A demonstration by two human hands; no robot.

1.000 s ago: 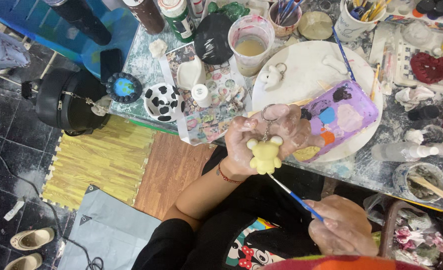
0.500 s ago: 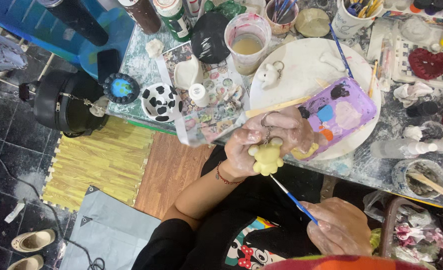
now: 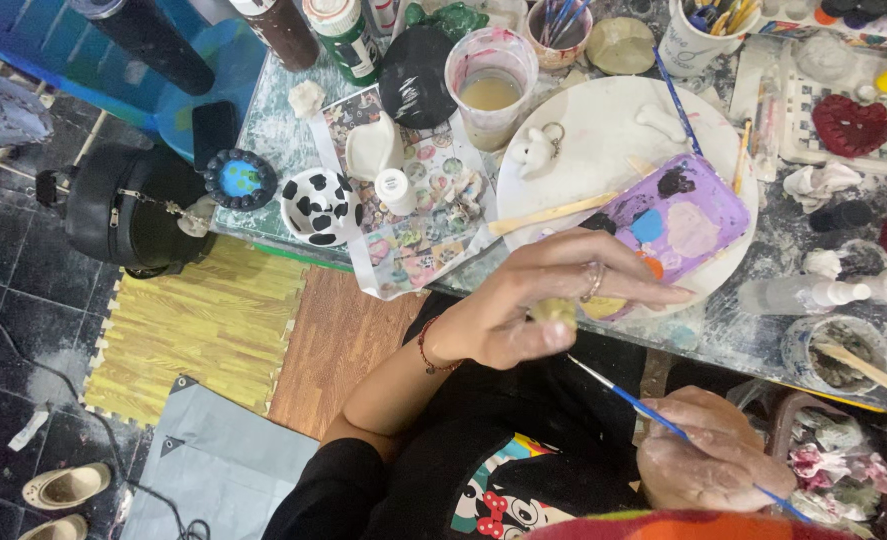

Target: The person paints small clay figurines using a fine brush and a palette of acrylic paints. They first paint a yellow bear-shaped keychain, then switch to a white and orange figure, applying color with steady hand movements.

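Top-down view from a head cam onto a crowded craft bench [image 3: 763, 330] w/ a marbled, paint-smeared top.

The person's left hand [image 3: 543, 295] sits in the centre of the frame, just off the near edge of the bench, fingers closed round a small pale-yellow clay figure [image 3: 555, 312]; only a bit of the figure shows between thumb and fingers. The right hand [image 3: 708, 455], nearer and to the right, pinches a thin blue-handled paintbrush [image 3: 628, 400]. The brush tip points up-left and meets the underside of the figure. The two hands are apart, joined only by brush and figure.

Just beyond the left hand lies a purple rectangular paint palette [image 3: 678, 215] w/ blobs of blue, black, pink and orange, resting on a round white plate [image 3: 583, 140]. A flat wooden stick [image 3: 553, 212] lies across the plate. Farther off stands a clear plastic cup of murky beige water [image 3: 490, 85]. To the left: a black-and-white cow-spot bowl [image 3: 320, 205] and a small white bottle [image 3: 395, 190] on a printed sheet.

Judged step: painting the figure, approx mid-job, working its lower side. The next move prob. calls for a steady left-hand grip, a slight turn of the figure to show unpainted clay, and short light strokes; a reload would mean reaching the brush across to the palette.
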